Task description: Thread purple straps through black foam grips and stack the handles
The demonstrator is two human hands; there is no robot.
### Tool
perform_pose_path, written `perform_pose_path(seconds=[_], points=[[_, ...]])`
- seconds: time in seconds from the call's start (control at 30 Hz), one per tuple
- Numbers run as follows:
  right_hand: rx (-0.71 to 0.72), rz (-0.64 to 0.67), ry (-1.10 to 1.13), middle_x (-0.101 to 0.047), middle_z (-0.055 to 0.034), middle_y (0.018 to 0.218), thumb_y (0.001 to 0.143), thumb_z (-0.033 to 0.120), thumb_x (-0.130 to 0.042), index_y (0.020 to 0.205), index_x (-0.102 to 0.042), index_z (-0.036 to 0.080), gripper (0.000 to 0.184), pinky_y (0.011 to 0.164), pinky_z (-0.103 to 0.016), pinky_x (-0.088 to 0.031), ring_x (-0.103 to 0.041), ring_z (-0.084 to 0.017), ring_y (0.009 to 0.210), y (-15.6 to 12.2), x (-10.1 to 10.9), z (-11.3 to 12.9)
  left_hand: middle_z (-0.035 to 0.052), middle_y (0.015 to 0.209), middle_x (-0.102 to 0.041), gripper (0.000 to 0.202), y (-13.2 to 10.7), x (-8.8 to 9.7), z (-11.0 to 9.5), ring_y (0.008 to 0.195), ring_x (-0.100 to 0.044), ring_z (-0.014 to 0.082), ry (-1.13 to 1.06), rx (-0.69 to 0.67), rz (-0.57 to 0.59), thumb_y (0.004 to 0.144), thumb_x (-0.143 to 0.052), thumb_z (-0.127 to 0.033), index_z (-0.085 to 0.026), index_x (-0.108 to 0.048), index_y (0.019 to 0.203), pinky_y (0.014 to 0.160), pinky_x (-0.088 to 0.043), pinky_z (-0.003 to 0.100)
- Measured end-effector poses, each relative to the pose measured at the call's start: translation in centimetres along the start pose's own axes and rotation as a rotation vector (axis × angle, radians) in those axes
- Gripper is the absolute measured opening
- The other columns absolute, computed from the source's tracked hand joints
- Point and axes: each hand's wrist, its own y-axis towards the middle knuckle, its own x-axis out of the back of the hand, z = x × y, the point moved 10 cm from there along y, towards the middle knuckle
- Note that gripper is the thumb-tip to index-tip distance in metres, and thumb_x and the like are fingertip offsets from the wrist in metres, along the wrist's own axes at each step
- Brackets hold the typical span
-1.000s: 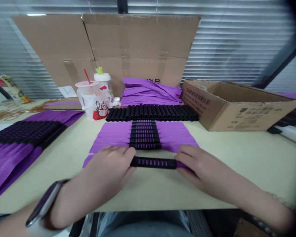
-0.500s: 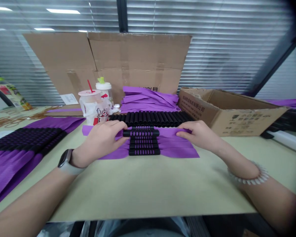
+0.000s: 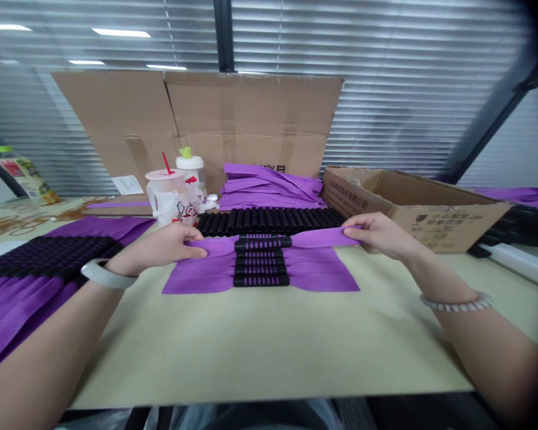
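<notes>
1. Our L hand [image 3: 167, 243] pinches the L end of a purple strip [image 3: 320, 237]; our R hand [image 3: 379, 233] pinches its R end, thumb vs. fingers.
2. Its black sleeve [image 3: 263, 244] sits btwn our hands, over the far part of the row [image 3: 260, 280].
3. Done, we judge: the row of sleeved strips, btwn our hands & nearer us; also the stack [image 3: 49, 254] L of our L hand. Exact no. unclear.
4. Left, prob.: bare tubes [image 3: 269, 221] just beyond our hands, loose strips [image 3: 269, 190] farther beyond.
5. Vs. 0.5 s ago: our hands are farther apart, L hand now clear of the sleeve; sleeve's approx. same spot over the row.
</notes>
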Motion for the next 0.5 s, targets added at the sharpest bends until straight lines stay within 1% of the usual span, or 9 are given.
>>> perform_pose_path(seconds=[0.03,0.07,0.13,0.2,0.27,0.33,0.43,0.5], points=[[-0.007,-0.002,0.023,-0.048,0.0028,0.055,0.067,0.061,-0.072,0.088,-0.066,0.012,0.054,0.038,-0.02,-0.016,-0.027,-0.005,0.041,0.1,0.1,-0.2,-0.0018,0.065,-0.061,0.029,0.0,0.5,1.1,0.058,-0.052,0.0138,-0.07,0.032,0.004,0.072,-0.066,-0.048,-0.019,-0.068,0.075,0.052,-0.036,0.023],[-0.014,-0.008,0.04,-0.048,0.0028,0.056,0.066,0.061,-0.073,0.09,-0.066,0.011,0.055,0.037,-0.02,-0.016,-0.027,-0.004,0.041,0.1,0.2,-0.4,-0.0023,0.062,-0.059,0.029,0.0,1.1,2.1,0.055,-0.05,0.0127,-0.139,0.064,-0.02,0.07,-0.068,-0.047,-0.019,-0.068,0.074,0.05,-0.035,0.022],[-0.031,-0.012,0.064,-0.05,0.0022,0.058,0.065,0.059,-0.074,0.096,-0.066,0.011,0.058,0.037,-0.02,-0.015,-0.028,-0.004,0.041,0.3,0.3,-0.9,-0.0026,0.057,-0.056,0.029,-0.3,2.5,4.2,0.052,-0.048,0.0112,-0.261,0.14,-0.11,0.065,-0.073,-0.045,-0.017,-0.066,0.071,0.048,-0.035,0.021],[-0.05,-0.007,0.071,-0.052,0.0015,0.059,0.064,0.056,-0.075,0.099,-0.066,0.01,0.059,0.037,-0.019,-0.014,-0.027,-0.004,0.041,0.5,0.3,-1.3,-0.002,0.059,-0.058,0.031,-0.6,3.1,5.9,0.053,-0.05,0.0112,-0.371,0.214,-0.172,0.06,-0.077,-0.043,-0.017,-0.065,0.072,0.048,-0.037,0.02],[-0.067,0.006,0.067,-0.054,0.0006,0.059,0.063,0.054,-0.076,0.1,-0.067,0.009,0.059,0.038,-0.02,-0.014,-0.027,-0.003,0.04,0.6,0.2,-1.7,-0.0007,0.063,-0.061,0.034,-0.6,2.9,7.1,0.057,-0.054,0.0122,-0.46,0.26,-0.184,0.057,-0.08,-0.041,-0.016,-0.066,0.076,0.051,-0.042,0.021],[-0.088,0.001,0.061,-0.055,0.0001,0.057,0.061,0.053,-0.077,0.098,-0.067,0.008,0.059,0.038,-0.02,-0.015,-0.028,-0.003,0.039,0.7,0.3,-1.9,0.0,0.066,-0.064,0.036,-0.5,2.4,7.9,0.061,-0.057,0.013,-0.524,0.279,-0.176,0.055,-0.082,-0.039,-0.016,-0.067,0.079,0.055,-0.047,0.022],[-0.122,-0.023,0.072,-0.055,-0.0006,0.056,0.058,0.05,-0.08,0.094,-0.068,0.008,0.057,0.037,-0.019,-0.017,-0.035,-0.005,0.04,0.7,0.5,-2.2,-0.0001,0.069,-0.066,0.038,-0.2,1.8,8.6,0.064,-0.06,0.0137,-0.59,0.292,-0.15,0.054,-0.083,-0.037,-0.015,-0.068,0.081,0.061,-0.051,0.024],[-0.143,-0.049,0.091,-0.056,-0.001,0.056,0.055,0.048,-0.082,0.09,-0.068,0.008,0.055,0.037,-0.018,-0.019,-0.042,-0.007,0.043,0.7,0.7,-2.5,-0.0008,0.069,-0.066,0.04,-0.2,1.7,8.9,0.065,-0.061,0.0141,-0.615,0.297,-0.145,0.054,-0.084,-0.036,-0.015,-0.068,0.084,0.064,-0.053,0.024]])
